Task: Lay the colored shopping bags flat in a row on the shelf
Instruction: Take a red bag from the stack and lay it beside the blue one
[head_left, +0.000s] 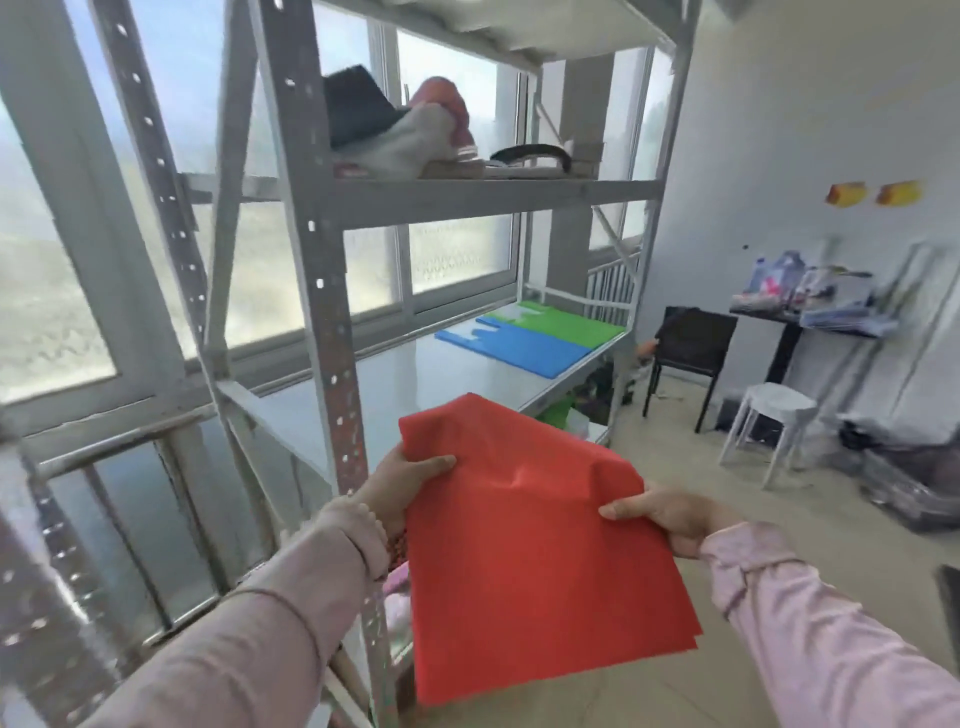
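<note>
Head view shows the left hand (410, 475) pinching the red shopping bag (524, 561) at its left edge, thumb on top and the other fingers hidden beneath. Opposite, the right hand (670, 514) clamps the right edge likewise, thumb over the fabric. That bag hangs in front of the metal shelf (415, 379); its handles are not visible. Farther along the shelf, a blue bag (524, 349) and green bag (566, 323) lie flat, touching.
</note>
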